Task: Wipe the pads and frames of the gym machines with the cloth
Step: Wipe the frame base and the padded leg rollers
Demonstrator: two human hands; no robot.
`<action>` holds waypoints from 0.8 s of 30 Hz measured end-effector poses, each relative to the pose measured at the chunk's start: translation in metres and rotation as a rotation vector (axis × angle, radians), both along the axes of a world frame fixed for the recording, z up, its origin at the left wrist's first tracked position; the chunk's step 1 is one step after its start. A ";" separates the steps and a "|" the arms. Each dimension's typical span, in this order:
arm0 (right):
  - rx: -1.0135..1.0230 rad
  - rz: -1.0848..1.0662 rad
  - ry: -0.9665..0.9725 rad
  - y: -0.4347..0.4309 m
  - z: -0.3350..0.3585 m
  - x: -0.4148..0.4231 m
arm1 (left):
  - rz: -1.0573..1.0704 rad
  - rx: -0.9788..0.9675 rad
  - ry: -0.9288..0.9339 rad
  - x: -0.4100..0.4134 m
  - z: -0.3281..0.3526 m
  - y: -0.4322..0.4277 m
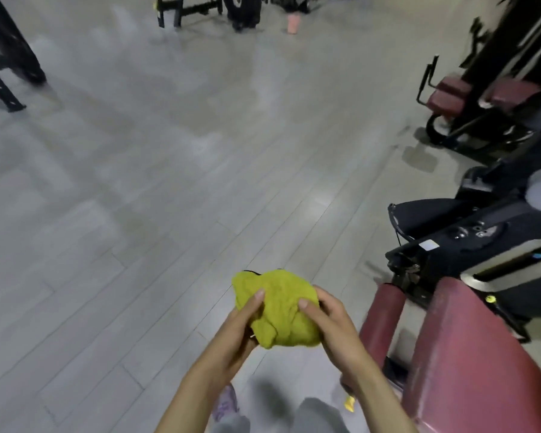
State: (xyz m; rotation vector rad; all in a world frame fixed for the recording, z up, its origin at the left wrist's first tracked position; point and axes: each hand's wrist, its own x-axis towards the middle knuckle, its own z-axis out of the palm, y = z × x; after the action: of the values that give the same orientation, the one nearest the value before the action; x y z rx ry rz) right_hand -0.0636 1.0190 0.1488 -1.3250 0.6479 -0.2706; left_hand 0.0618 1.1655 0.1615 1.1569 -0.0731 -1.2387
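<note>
A bunched yellow-green cloth (277, 307) is held in front of me over the floor, gripped from both sides. My left hand (238, 326) clasps its left edge with the thumb on top. My right hand (328, 320) clasps its right edge the same way. Just to the right stands a gym machine with a maroon seat pad (469, 360), a maroon roller pad (384, 314) and a black frame (444, 245). Neither the cloth nor my hands touch it.
Another machine with maroon pads (450, 92) stands at the far right. Black machine frames sit at the far left (3, 67) and top centre (200, 10). A pink bottle (292, 23) stands on the grey plank floor (138, 182). My legs and a shoe show at the bottom.
</note>
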 end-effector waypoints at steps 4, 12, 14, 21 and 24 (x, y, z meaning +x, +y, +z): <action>0.005 -0.265 0.025 -0.014 0.005 0.017 | -0.192 -0.031 -0.084 0.028 -0.019 -0.027; 0.126 -0.685 0.108 -0.080 -0.015 0.023 | -0.224 0.158 -0.278 0.054 -0.050 -0.129; 0.132 -0.739 0.132 -0.107 -0.019 0.027 | -0.228 0.170 -0.373 0.065 -0.049 -0.156; 0.005 -0.562 0.048 -0.190 -0.023 0.040 | -0.113 0.281 -0.534 0.104 -0.035 -0.250; -0.145 -0.408 0.079 -0.214 -0.029 0.035 | -0.203 0.191 -0.622 0.116 -0.021 -0.284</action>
State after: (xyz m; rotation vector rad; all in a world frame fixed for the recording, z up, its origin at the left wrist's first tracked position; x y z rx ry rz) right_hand -0.0284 0.8049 0.1203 -1.3381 0.9807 -0.6080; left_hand 0.1774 0.8811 0.1409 1.7038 -0.5582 -1.0322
